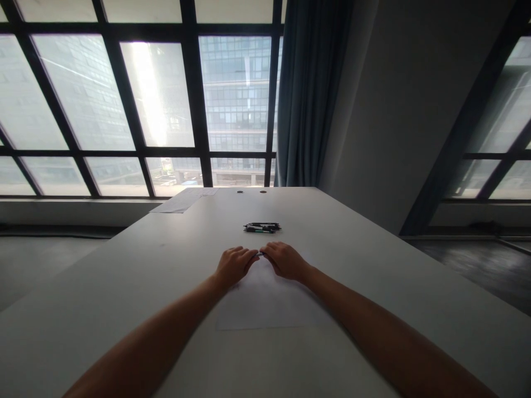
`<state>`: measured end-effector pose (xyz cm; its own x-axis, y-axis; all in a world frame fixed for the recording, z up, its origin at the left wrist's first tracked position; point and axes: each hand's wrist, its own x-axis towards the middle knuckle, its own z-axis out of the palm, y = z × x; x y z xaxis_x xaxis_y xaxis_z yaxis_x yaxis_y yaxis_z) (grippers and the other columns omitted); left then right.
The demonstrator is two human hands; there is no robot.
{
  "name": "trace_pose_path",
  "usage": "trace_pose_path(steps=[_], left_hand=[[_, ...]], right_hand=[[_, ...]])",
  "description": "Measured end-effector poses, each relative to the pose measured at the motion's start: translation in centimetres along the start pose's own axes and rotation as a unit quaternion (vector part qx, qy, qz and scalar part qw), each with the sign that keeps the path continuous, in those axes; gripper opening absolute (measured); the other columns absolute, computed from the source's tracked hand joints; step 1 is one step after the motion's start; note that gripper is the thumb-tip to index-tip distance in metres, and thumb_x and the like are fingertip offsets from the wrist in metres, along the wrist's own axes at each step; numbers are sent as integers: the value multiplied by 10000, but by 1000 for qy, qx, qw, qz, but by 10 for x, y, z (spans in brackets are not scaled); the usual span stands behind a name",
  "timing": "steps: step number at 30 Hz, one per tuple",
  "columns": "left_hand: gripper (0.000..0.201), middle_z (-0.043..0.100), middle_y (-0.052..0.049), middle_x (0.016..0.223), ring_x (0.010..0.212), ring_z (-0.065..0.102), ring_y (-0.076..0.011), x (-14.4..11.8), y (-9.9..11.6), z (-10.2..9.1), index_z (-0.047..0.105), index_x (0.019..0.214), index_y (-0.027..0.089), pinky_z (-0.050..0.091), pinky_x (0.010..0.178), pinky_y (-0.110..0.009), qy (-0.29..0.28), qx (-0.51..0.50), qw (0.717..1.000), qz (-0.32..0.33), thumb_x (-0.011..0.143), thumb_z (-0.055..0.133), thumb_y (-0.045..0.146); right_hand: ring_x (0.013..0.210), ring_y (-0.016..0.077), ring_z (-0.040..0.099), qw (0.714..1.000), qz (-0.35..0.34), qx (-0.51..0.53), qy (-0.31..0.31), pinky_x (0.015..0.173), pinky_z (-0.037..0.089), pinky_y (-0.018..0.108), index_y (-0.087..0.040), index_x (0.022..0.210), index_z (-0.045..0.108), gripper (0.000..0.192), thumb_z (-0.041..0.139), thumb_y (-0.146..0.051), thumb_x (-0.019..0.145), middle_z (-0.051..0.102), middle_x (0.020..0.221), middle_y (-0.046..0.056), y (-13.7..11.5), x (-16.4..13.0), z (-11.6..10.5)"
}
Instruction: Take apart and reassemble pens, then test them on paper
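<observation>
Both my hands meet over the far part of a white sheet of paper (261,309) lying flat on the table. Between them runs a thin dark pen (259,254), of which only a short middle piece shows. My left hand (236,264) has its fingers closed round one end, and my right hand (285,260) grips the other end. The rest of the pen is hidden inside the fingers. Just beyond the hands lies a small pile of pens (262,227), mostly black with some white parts, set crosswise.
The long white table (352,260) stretches away towards the windows (236,94). Several printed sheets (178,200) lie at its far left edge. Two dark round grommets (263,192) sit near the far end. A blue-grey curtain (311,99) hangs behind, beside a grey pillar (398,110).
</observation>
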<state>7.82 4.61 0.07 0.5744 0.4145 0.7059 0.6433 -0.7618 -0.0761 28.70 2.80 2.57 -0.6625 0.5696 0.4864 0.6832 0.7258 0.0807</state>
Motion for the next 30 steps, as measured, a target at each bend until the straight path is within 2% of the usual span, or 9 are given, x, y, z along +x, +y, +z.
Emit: trace_pose_path(steps=[5,10,14,18,20,23,26,28,30], left_hand=[[303,702,-43,756,704,594,-166,2,3,-2,665,1091,227,440,620,-265,-1,15,999,30,983,419,366],[296,705,-41,764,707,577,-178,4,5,-4,634,1173,244,430,593,-269,-15,31,997,63,980,426,328],[303,713,-51,814,752,592,-182,3,4,-3,619,1182,215,451,603,-271,4,13,999,41,974,442,345],[276,709,-53,791,738,597,-171,1,2,-1,653,1061,181,467,610,-260,14,-25,1000,11,975,439,334],[267,702,-48,763,715,595,-164,1,2,0,661,1005,181,466,599,-252,13,-47,999,20,976,439,325],[252,680,-48,739,696,596,-155,0,1,-1,658,973,182,481,609,-251,14,-87,996,11,964,464,343],[224,691,-67,885,747,609,-162,0,1,-4,620,1089,190,513,668,-279,-4,-114,993,-22,929,521,312],[284,684,-80,1026,833,614,-179,0,0,-6,575,1180,196,525,722,-309,-19,-113,992,-55,906,531,261],[254,682,-75,1054,907,608,-195,0,-1,-6,599,1136,197,521,775,-330,-40,-99,991,-81,899,513,223]], right_hand=[[730,185,582,999,32,-9,-13,599,396,275,-158,1038,591,303,499,-418,913,645,903,85,-5,-2,-5],[669,174,590,997,70,-10,-23,567,378,266,-158,1006,613,330,551,-457,878,655,871,75,-9,0,-5],[682,169,588,997,77,-16,-14,588,370,262,-157,1008,626,383,522,-508,894,661,860,83,-7,0,-5],[742,182,582,996,77,-46,-15,626,360,268,-157,960,651,507,447,-616,898,659,854,93,-3,0,-6],[754,184,576,996,72,-51,-17,645,352,275,-154,936,658,513,417,-606,916,658,853,92,-4,1,-5],[755,168,565,998,49,-35,-5,677,344,279,-159,994,645,423,377,-486,977,653,874,81,-7,3,-1],[729,152,544,997,52,-50,12,671,317,278,-181,1018,637,324,354,-340,1005,633,859,58,-6,4,-1],[713,146,528,993,78,-77,32,657,295,279,-183,1003,638,311,344,-283,1005,620,852,54,-1,4,-3],[713,148,518,989,94,-98,54,654,282,281,-166,975,637,308,368,-315,994,612,862,63,4,3,-6]])
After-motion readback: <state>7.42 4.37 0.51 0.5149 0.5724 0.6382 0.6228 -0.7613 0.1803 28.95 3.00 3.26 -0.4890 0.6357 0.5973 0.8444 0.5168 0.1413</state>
